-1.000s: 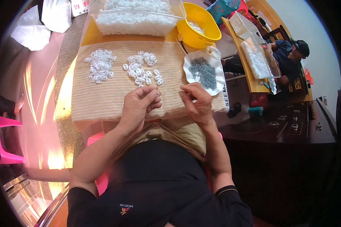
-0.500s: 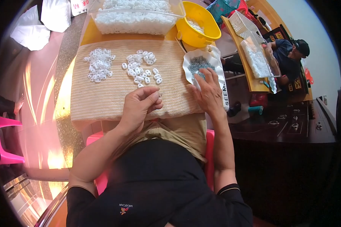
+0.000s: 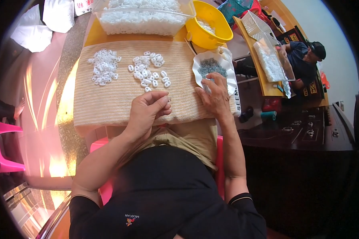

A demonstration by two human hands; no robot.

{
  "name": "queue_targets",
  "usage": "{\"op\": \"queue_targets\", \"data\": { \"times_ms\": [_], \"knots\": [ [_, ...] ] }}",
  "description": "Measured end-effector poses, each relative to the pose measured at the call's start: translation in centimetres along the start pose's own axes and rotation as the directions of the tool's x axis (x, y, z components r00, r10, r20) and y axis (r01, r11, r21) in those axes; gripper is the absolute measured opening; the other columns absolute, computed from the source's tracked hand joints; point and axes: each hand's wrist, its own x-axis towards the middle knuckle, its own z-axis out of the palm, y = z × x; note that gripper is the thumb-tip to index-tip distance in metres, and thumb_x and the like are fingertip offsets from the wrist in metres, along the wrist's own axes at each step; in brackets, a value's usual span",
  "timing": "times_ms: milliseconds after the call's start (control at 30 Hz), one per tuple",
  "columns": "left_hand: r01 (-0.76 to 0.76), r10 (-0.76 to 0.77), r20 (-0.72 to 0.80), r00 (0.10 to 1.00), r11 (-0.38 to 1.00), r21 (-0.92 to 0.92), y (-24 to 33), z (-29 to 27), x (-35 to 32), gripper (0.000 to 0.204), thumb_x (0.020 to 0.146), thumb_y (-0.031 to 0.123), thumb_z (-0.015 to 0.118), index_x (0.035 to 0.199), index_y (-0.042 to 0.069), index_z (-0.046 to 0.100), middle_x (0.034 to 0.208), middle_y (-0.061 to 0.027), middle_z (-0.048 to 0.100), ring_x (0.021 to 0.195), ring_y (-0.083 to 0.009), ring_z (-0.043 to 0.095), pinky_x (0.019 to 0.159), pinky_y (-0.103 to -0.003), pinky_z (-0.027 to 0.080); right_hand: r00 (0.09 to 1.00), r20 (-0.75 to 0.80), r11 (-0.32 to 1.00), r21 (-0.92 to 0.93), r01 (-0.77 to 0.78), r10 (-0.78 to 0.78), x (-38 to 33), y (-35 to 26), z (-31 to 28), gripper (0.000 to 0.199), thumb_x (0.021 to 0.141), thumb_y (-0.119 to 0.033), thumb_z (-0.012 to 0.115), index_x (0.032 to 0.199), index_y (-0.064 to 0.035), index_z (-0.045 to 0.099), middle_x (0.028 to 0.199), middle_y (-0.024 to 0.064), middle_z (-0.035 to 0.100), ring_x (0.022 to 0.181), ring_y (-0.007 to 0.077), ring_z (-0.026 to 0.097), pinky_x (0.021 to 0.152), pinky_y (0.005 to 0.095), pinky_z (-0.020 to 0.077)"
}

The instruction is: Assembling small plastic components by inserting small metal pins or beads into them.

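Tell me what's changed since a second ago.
The right hand moved rightward and away from the body, over the white dish of small grey parts; whether it grips any is unclear. The left hand and the white pieces on the cloth stayed put.

Your black shirt (image 3: 167, 187) bears pale lettering (image 3: 132, 216), the white strip (image 3: 237, 113) along the tabletop's (image 3: 92, 35) right edge dark capitals (image 3: 238, 99), and a white bag (image 3: 83, 11) off its left edge red characters (image 3: 89, 2).
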Motion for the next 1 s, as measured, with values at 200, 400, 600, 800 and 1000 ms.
{"op": "queue_targets", "data": {
  "times_ms": [200,400,600,800,1000],
  "knots": [
    [-0.006,0.006,-0.011,1.000,1.000,-0.007,-0.1,0.1,0.1,0.020,0.089,0.008,0.062,0.105,-0.004,0.060,0.086,-0.0060,0.062,0.074,-0.0106,0.061,0.068,-0.024,0.055,0.999,-0.049,0.999,0.045,0.001,0.001,0.0,0.2,0.8,0.022,0.073,-0.011,0.073,0.090,-0.0001,0.065,0.101,0.0138,0.057,0.101,0.0332,0.053,0.087,0.0409,0.0426],
    [-0.001,0.001,-0.015,1.000,1.000,-0.006,-0.1,0.1,0.0,0.020,0.089,0.008,0.062,0.106,-0.004,0.060,0.085,-0.0058,0.062,0.074,-0.0105,0.060,0.068,-0.024,0.055,0.991,-0.131,0.997,0.073,0.007,0.003,0.2,-0.5,1.6,0.016,0.072,-0.007,0.071,0.085,-0.0017,0.064,0.093,0.0131,0.059,0.092,0.0327,0.055,0.081,0.0398,0.0445],
    [0.000,0.000,-0.013,1.000,1.000,-0.008,0.1,0.2,-0.1,0.020,0.089,0.008,0.062,0.105,-0.004,0.060,0.084,-0.0056,0.062,0.073,-0.0105,0.060,0.069,-0.024,0.055,0.985,-0.173,1.000,0.018,0.026,-0.022,0.1,-1.2,1.7,0.013,0.072,-0.004,0.069,0.082,-0.0027,0.061,0.089,0.0124,0.059,0.087,0.0326,0.055,0.076,0.0398,0.0462],
    [0.030,-0.030,-0.011,0.999,1.000,0.001,0.1,-0.1,0.0,0.020,0.089,0.010,0.063,0.106,0.000,0.060,0.084,-0.0044,0.062,0.074,-0.0103,0.061,0.070,-0.024,0.055,0.964,-0.247,0.994,0.032,0.108,-0.097,0.1,-2.7,1.3,0.014,0.073,0.001,0.069,0.084,-0.0017,0.061,0.086,0.0129,0.061,0.083,0.0324,0.058,0.072,0.0382,0.0475],
    [0.045,-0.045,0.006,0.999,0.999,-0.026,0.1,-0.1,0.1,0.018,0.090,0.010,0.062,0.105,0.001,0.060,0.084,-0.0043,0.062,0.074,-0.0106,0.062,0.071,-0.025,0.055,0.976,-0.214,0.943,0.318,0.097,-0.028,-0.5,-4.9,1.4,0.013,0.077,0.003,0.068,0.087,-0.0001,0.061,0.085,0.0119,0.063,0.077,0.0248,0.062,0.068,0.0302,0.0492]
  ]
}}
